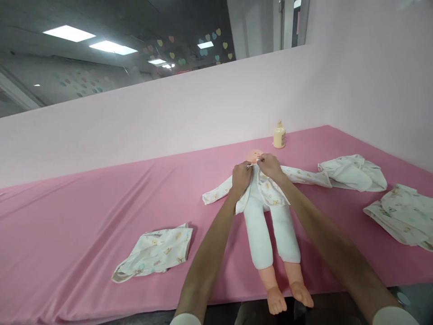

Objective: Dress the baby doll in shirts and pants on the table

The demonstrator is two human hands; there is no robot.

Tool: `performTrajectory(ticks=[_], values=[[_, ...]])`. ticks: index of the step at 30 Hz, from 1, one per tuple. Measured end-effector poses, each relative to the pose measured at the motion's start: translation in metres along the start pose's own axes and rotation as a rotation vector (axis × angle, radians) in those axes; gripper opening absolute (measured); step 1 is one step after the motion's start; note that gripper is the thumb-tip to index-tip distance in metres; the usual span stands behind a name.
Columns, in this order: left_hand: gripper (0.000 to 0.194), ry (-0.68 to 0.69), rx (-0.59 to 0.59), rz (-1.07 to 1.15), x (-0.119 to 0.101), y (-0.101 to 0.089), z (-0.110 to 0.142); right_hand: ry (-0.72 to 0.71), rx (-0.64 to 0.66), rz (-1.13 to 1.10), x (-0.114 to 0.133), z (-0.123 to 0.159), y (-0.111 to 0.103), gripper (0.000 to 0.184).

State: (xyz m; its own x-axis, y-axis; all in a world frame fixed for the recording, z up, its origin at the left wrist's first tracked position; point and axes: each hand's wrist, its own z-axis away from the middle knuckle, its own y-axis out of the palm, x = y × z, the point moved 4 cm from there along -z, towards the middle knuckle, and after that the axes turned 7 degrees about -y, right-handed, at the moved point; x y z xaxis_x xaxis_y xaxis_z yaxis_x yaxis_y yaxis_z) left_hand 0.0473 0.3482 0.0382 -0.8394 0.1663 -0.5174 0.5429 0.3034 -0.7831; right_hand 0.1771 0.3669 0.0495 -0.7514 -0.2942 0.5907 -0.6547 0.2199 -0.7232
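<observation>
A baby doll [256,212] with a white cloth body lies on its back, its feet over the front edge of the pink-covered table. It wears a white printed baby jacket [272,192], open down the front, with both sleeves spread out sideways. At the doll's neck, my left hand [241,177] pinches one side of the jacket's collar. My right hand [269,166] is closed on the collar's other side, close to the left. Both hands partly cover the doll's chest and chin; most of the head is hidden.
Folded printed baby clothes [155,253] lie to the left. On the right are a crumpled white cloth [355,174] and another printed garment [402,214]. A cream pump bottle [279,135] stands by the wall, below a wide mirror [135,49]. The pink sheet [84,216] is wrinkled.
</observation>
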Motion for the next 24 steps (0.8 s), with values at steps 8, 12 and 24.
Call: performTrajectory(ticks=[8, 12, 24], values=[[0.029, -0.066, -0.043, -0.021, -0.003, 0.003, 0.005, 0.052, 0.012, -0.043, 0.001, 0.002, -0.002, 0.023], [0.029, -0.065, -0.065, -0.038, -0.003, 0.005, 0.008, 0.018, -0.006, -0.024, 0.007, 0.003, -0.004, 0.023], [0.026, -0.059, -0.044, -0.087, -0.003, 0.008, 0.009, -0.002, -0.004, -0.035, 0.016, 0.009, 0.000, 0.024]])
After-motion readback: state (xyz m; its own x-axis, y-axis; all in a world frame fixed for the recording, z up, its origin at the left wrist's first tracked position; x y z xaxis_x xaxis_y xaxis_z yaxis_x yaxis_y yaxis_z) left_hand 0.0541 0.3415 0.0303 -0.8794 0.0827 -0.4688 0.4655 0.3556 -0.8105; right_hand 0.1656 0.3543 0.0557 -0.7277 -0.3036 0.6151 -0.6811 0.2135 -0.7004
